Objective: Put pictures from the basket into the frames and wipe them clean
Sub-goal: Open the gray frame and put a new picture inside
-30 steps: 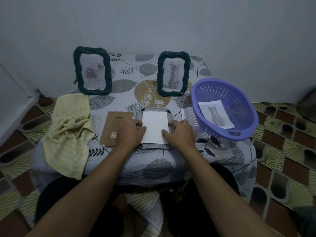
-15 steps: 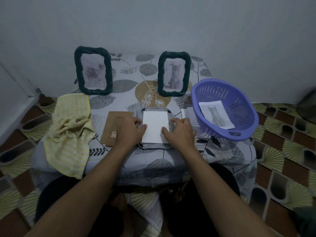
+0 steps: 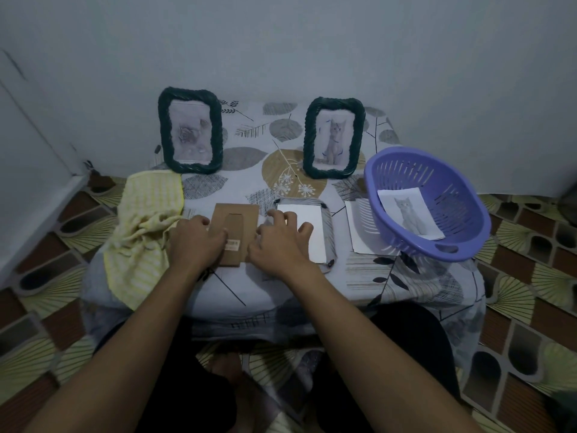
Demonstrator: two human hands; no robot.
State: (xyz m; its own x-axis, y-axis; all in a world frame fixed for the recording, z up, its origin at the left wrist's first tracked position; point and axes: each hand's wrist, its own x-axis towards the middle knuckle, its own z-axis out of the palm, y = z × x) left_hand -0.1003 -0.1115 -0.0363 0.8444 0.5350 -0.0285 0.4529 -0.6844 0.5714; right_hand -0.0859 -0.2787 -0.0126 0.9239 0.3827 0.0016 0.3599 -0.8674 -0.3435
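Note:
A brown cardboard frame back (image 3: 238,221) lies flat on the table's front middle. My left hand (image 3: 195,242) grips its left edge with curled fingers. At the board's right edge is my right hand (image 3: 278,242), its fingers spread and resting partly on the white picture back (image 3: 307,225). That picture lies in a face-down frame (image 3: 330,245). The purple basket (image 3: 449,250) at the right holds a cat picture (image 3: 409,214). Two dark green frames stand at the back, one with a rose picture (image 3: 189,131) and one with a cat picture (image 3: 334,137). A yellow cloth (image 3: 146,226) hangs over the left edge.
A white sheet (image 3: 362,226) lies partly under the basket. The small table (image 3: 249,170) has a leaf-patterned cover and stands against a grey wall. Patterned floor tiles (image 3: 515,276) surround it. My legs are under the front edge.
Both hands have left the sides of the white picture and moved left to the brown cardboard back. The camera view has shifted slightly.

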